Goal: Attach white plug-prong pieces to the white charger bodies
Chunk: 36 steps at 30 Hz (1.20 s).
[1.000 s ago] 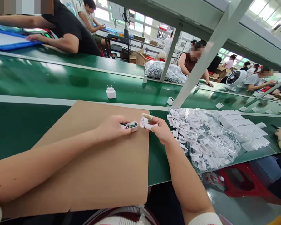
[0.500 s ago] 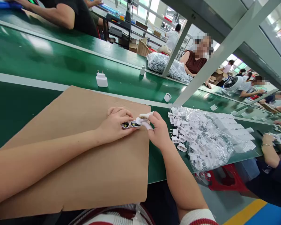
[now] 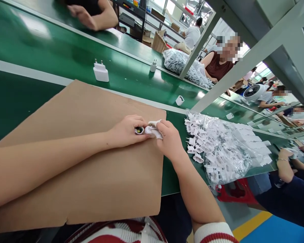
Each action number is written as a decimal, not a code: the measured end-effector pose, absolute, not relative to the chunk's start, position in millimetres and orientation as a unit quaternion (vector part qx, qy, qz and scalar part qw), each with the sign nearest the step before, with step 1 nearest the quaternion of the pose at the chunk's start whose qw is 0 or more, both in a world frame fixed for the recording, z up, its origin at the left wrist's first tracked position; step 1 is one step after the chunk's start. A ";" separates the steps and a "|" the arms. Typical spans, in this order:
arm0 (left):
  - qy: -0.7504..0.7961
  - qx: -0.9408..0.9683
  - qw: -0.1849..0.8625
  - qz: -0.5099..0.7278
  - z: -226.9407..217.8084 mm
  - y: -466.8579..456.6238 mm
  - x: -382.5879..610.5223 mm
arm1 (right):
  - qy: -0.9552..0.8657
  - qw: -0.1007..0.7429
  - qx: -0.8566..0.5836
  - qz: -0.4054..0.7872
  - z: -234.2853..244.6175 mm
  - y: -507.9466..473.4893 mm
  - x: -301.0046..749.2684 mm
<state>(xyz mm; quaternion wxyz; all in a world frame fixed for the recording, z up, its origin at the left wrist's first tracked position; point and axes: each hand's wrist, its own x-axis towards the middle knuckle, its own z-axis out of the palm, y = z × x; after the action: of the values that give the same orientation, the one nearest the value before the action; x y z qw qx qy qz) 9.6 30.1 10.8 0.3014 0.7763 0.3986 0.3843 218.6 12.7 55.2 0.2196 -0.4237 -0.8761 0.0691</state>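
My left hand (image 3: pixel 128 131) rests on the brown cardboard sheet (image 3: pixel 111 182), fingers closed around a white charger housing (image 3: pixel 139 131). Its open end faces up, and a circuit board shows inside. Beside it, touching or nearly so, is a white end cap (image 3: pixel 150 130) pinched by my right hand (image 3: pixel 169 137). White finger covers (image 3: pixel 154 124) sit on the right thumb and index finger. The cap lies over the spot of a second housing, now hidden; I cannot tell whether it is seated.
A clear bag of white plug parts (image 3: pixel 223 148) lies right of the cardboard. On the green belt stand a white charger (image 3: pixel 100 72), a smaller charger (image 3: pixel 153 66) and a housing (image 3: pixel 179 100). A slanting metal post (image 3: pixel 233 72) rises behind. Co-workers sit across and at right.
My right hand has brought the end cap down and left, covering the second housing's open end. The camera view has shifted slightly. Across the belt, a co-worker's arm has drawn back.
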 end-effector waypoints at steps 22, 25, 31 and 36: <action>0.418 0.761 0.327 0.372 7.8 29.7 9.3 | -0.840 0.194 -0.506 0.020 55.8 4.2 204.5; 0.428 0.755 0.329 0.373 10.5 26.4 13.3 | -0.831 0.202 -0.517 0.031 54.8 4.6 202.4; 0.430 0.765 0.406 0.256 29.4 32.2 -6.3 | -0.827 0.227 -0.487 0.168 48.0 5.6 215.7; 0.431 0.762 0.465 0.131 40.2 43.1 -33.5 | -0.802 0.276 -0.477 0.229 42.5 19.9 226.2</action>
<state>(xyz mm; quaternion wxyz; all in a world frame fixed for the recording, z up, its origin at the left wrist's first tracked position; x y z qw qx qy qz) -33.5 43.1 40.2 0.4651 0.7621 0.4310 0.1312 226.2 19.9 42.5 0.2762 -0.4769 -0.8024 0.2289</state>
